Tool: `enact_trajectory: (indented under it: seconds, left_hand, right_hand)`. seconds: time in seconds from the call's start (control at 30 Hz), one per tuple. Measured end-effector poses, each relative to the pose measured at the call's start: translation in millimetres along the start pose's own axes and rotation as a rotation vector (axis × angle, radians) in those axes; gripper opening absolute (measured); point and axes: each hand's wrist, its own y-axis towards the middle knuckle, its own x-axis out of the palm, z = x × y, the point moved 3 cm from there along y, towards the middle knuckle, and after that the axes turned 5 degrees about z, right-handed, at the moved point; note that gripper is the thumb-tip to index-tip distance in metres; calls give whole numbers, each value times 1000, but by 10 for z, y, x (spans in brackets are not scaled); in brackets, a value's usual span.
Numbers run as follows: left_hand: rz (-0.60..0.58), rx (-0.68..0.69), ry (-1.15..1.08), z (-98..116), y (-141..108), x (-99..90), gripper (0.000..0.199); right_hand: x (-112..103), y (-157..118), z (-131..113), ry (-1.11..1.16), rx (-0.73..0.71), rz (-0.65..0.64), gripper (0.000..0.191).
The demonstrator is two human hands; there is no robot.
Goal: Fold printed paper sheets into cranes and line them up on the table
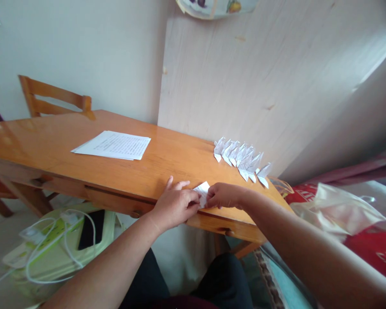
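A small folded paper (202,191) with print on it lies at the front edge of the wooden table (173,159), between my two hands. My left hand (176,201) holds its left side with thumb and forefinger, the other fingers lifted and apart. From the other side, my right hand (225,195) is curled closed, its fingertips gripping the paper's right edge. The fingers hide the lower part of the fold. Farther back on the right stand several folded paper pieces (241,159) in a row, their pointed ends up.
A stack of printed sheets (112,145) lies on the table's left half. Below left, a stool (51,266) bears a phone (91,229), a power strip and white cables. A wooden chair (56,92) stands behind. Bags (341,210) are at the right, beside the table.
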Motion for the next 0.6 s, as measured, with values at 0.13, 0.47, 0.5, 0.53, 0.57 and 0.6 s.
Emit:
enact_trajectory:
  seconds: [0.13,0.47,0.5,0.53,0.57,0.6]
  left_hand:
    - [-6,9,1,4,3,5,12]
    - [-21,2,-26,-9,-2,6,12]
    - [-22,4,-27,-10,-2,5,13]
    - [-22,5,-28,-11,-2,5,13]
    - [-23,5,-29,-12,-1,5,14]
    - [-26,4,-29,-13,1,5,14]
  right_hand:
    - [-75,-43,95,-29,43,29,11]
    - [-213,-149,314,-43,143,79,11]
    - [-217,-151,328,-40,151,80,11]
    - [-221,-150,340,-38,158,81,10]
    - [-224,-148,349,-38,163,80,10]
    - [-229,-146,355,-38,168,78,10]
